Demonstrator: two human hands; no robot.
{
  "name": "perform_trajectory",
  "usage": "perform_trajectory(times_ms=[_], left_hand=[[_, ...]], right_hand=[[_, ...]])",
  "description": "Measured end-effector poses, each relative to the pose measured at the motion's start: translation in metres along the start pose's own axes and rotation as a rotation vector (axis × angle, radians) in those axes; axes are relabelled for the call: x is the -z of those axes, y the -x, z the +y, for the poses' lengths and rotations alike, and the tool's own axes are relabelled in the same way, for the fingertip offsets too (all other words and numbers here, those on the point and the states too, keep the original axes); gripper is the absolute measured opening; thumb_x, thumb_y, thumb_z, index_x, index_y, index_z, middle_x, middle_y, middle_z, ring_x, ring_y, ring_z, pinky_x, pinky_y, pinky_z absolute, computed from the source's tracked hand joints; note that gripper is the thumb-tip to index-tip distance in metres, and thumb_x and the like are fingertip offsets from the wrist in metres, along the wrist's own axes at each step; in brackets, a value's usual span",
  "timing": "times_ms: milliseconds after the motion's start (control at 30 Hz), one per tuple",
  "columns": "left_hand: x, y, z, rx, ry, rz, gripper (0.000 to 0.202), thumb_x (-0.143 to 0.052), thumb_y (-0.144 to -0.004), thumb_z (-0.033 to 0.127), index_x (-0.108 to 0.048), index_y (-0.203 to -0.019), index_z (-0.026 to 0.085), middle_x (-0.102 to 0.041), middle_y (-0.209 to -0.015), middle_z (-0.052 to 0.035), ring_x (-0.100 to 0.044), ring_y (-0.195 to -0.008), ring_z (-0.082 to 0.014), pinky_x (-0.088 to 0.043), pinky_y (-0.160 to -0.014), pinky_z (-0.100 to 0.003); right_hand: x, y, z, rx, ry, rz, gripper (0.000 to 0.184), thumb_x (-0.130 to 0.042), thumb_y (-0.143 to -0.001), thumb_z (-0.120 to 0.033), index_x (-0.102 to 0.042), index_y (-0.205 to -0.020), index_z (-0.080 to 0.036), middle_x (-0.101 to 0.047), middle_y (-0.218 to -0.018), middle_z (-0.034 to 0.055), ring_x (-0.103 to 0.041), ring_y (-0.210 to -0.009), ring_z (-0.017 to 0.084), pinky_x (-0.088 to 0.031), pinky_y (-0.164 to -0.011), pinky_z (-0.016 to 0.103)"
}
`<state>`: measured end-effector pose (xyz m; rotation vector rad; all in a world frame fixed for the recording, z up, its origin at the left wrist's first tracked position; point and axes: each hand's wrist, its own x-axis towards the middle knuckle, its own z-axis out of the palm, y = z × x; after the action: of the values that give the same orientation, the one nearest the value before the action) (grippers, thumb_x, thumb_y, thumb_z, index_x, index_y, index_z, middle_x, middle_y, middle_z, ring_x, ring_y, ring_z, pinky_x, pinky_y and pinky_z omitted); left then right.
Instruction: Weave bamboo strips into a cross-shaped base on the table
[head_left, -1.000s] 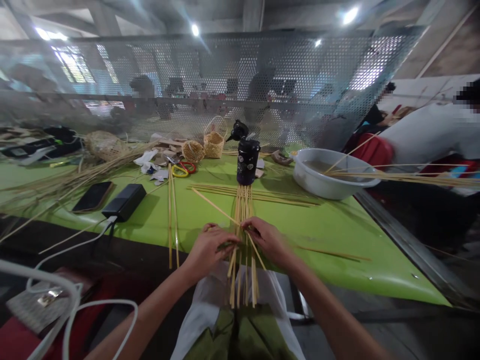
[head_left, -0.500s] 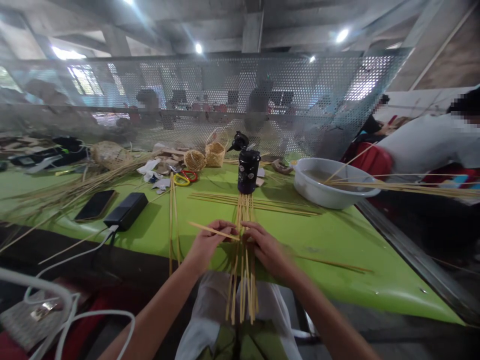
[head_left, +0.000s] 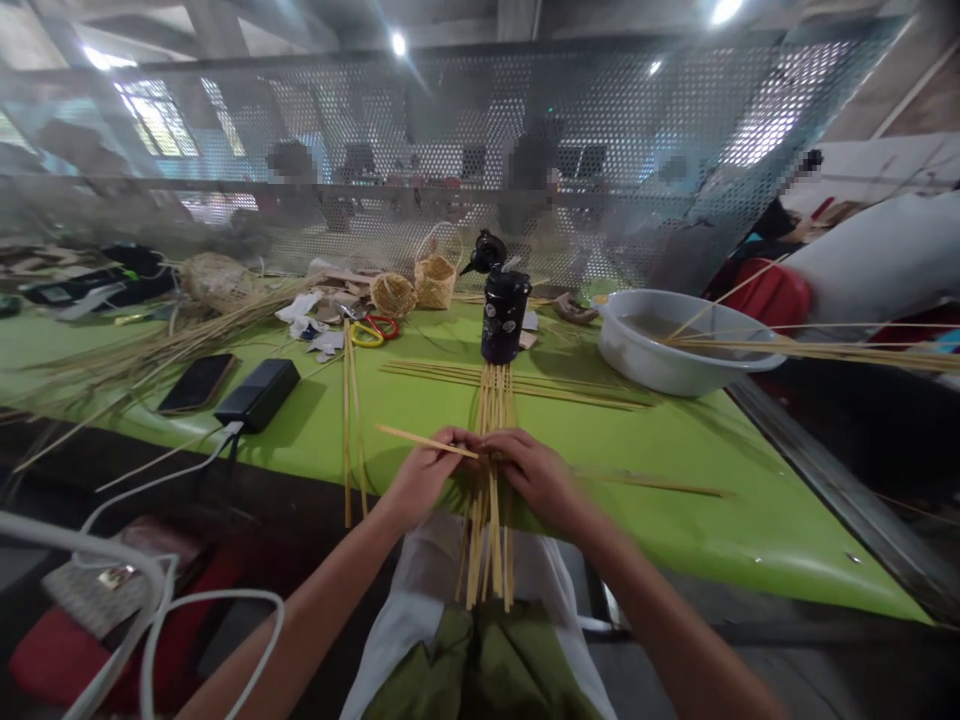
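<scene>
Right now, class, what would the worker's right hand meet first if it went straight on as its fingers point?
The right hand would probably meet the left hand first, over the lengthwise weaving strips; depth is unclear here, so the hands may already touch.

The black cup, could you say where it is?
In the head view, the black cup stands just right of centre, at the far end of the lengthwise strips.

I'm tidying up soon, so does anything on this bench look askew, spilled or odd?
The black cup has its lid flipped open and seems to stand on the pale strips, perhaps unsteadily. Other strips jut from the white basin past the green table, easy to snag. I see no spill.
</scene>
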<state>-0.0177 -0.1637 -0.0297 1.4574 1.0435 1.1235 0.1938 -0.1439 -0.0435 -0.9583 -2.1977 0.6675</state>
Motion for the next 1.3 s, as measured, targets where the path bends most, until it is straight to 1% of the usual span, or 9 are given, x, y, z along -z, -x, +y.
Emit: perform_trajectory(times_ms=[133,233,300,400,733,867,1033,1167,1300], left_hand=[[0.008,0.014,-0.007,-0.175,-0.470,0.045,0.025,-0.052,-0.099,0.023,-0.074,-0.111,0.020,-0.075,-0.114,-0.0096,-0.068,-0.110,-0.0248,-0.051,-0.101,-0.041],[0.011,0.036,-0.007,-0.292,-0.758,0.015,0.029,-0.051,-0.102,0.020,-0.073,-0.120,0.024,-0.073,-0.118,-0.0080,-0.065,-0.114,-0.0253,-0.047,-0.101,-0.042],[0.011,0.050,-0.004,-0.341,-0.879,-0.044,0.031,-0.051,-0.103,0.018,-0.072,-0.124,0.028,-0.071,-0.124,-0.0071,-0.063,-0.116,-0.0247,-0.045,-0.099,-0.042],[0.012,0.063,0.001,-0.393,-0.970,-0.116,0.027,-0.053,-0.101,0.017,-0.073,-0.117,0.027,-0.069,-0.128,-0.0069,-0.061,-0.116,-0.0251,-0.042,-0.096,-0.041],[0.008,0.063,0.004,-0.429,-1.073,-0.173,0.016,-0.064,-0.091,0.015,-0.068,-0.103,0.025,-0.067,-0.131,-0.0064,-0.059,-0.119,-0.0271,-0.036,-0.109,-0.046],[0.003,0.058,-0.001,-0.415,-1.028,-0.111,0.015,-0.070,-0.088,0.018,-0.066,-0.102,0.024,-0.071,-0.124,-0.0056,-0.062,-0.116,-0.0261,-0.038,-0.107,-0.044],[0.001,0.048,-0.004,-0.420,-0.930,-0.026,0.017,-0.062,-0.097,0.022,-0.067,-0.114,0.024,-0.076,-0.113,-0.0039,-0.067,-0.106,-0.0236,-0.040,-0.103,-0.042],[0.002,0.043,-0.005,-0.444,-0.830,0.026,0.015,-0.056,-0.102,0.024,-0.069,-0.110,0.024,-0.077,-0.104,-0.0036,-0.068,-0.099,-0.0223,-0.042,-0.096,-0.040],[0.004,0.036,-0.005,-0.398,-0.714,0.100,0.014,-0.056,-0.102,0.028,-0.069,-0.104,0.023,-0.077,-0.098,-0.0041,-0.068,-0.095,-0.0223,-0.044,-0.089,-0.038]], right_hand=[[0.000,0.001,0.003,0.022,-0.013,0.033,0.031,-0.049,-0.098,-0.009,-0.070,-0.113,-0.026,-0.071,-0.124,0.0067,-0.066,-0.116,0.021,-0.052,-0.102,0.039],[0.000,0.002,0.004,0.000,-0.026,0.035,0.027,-0.051,-0.100,-0.012,-0.071,-0.111,-0.026,-0.072,-0.124,0.0066,-0.066,-0.117,0.022,-0.052,-0.103,0.039],[0.000,0.003,0.004,-0.004,-0.034,0.037,0.026,-0.051,-0.100,-0.013,-0.071,-0.111,-0.025,-0.072,-0.124,0.0071,-0.067,-0.117,0.023,-0.052,-0.103,0.040],[0.000,0.003,0.004,0.004,-0.043,0.037,0.026,-0.051,-0.098,-0.012,-0.071,-0.111,-0.024,-0.072,-0.124,0.0072,-0.067,-0.117,0.023,-0.052,-0.103,0.039],[0.000,0.003,0.006,-0.004,-0.045,0.051,0.025,-0.053,-0.098,-0.012,-0.072,-0.109,-0.025,-0.072,-0.123,0.0073,-0.067,-0.116,0.022,-0.052,-0.102,0.040],[0.000,0.002,0.005,-0.008,-0.052,0.045,0.026,-0.053,-0.097,-0.011,-0.071,-0.109,-0.025,-0.072,-0.122,0.0071,-0.067,-0.117,0.023,-0.051,-0.103,0.040],[0.000,0.002,0.005,-0.009,-0.063,0.049,0.023,-0.053,-0.098,-0.013,-0.070,-0.109,-0.025,-0.073,-0.122,0.0066,-0.068,-0.115,0.023,-0.052,-0.101,0.039],[0.000,0.002,0.006,-0.029,-0.049,0.057,0.024,-0.053,-0.098,-0.013,-0.070,-0.109,-0.025,-0.073,-0.121,0.0062,-0.068,-0.112,0.023,-0.053,-0.098,0.038],[-0.002,0.002,0.006,-0.055,-0.044,0.078,0.025,-0.052,-0.098,-0.014,-0.071,-0.109,-0.025,-0.073,-0.121,0.0066,-0.068,-0.112,0.023,-0.053,-0.098,0.039]])
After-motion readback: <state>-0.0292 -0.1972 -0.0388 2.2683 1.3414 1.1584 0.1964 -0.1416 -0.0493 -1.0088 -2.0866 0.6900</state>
